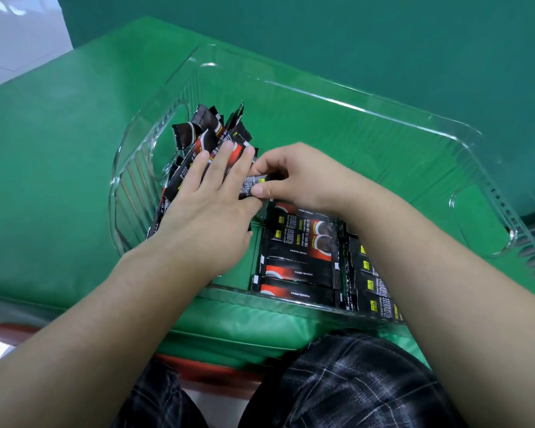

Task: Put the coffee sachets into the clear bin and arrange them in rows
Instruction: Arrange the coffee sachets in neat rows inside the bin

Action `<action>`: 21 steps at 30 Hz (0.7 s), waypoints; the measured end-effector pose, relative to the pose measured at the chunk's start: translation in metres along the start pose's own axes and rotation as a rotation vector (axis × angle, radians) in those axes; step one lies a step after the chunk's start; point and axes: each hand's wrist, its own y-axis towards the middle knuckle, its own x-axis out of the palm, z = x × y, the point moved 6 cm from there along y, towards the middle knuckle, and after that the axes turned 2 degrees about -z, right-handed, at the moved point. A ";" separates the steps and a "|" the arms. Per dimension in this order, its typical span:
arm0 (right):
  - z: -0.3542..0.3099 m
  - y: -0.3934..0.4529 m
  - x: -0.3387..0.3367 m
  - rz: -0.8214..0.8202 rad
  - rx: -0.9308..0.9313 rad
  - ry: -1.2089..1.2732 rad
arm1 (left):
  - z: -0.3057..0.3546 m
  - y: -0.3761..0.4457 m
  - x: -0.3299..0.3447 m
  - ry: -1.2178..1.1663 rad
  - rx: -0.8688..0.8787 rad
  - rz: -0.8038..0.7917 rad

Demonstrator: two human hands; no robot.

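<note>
Bin point(322, 97) sits on green bench; two rows of sachets point(300, 257) laid flat at its near side. Left hand point(204, 205), fingers straight, presses loose pile point(204, 131) at bin's left end; right hand point(294, 177) pinches one sachet point(252, 185). Roughly half left to arrange.

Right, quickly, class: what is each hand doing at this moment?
Left hand: open, straight fingers resting on the loose pile of coffee sachets.
Right hand: closed, pinching one coffee sachet.

Black coffee sachets point(300, 254) rowed and heaped, inside clear bin point(383, 109)
</note>
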 end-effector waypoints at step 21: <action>0.027 -0.017 -0.015 -0.061 0.056 -0.533 | 0.000 0.001 0.001 0.034 -0.003 -0.052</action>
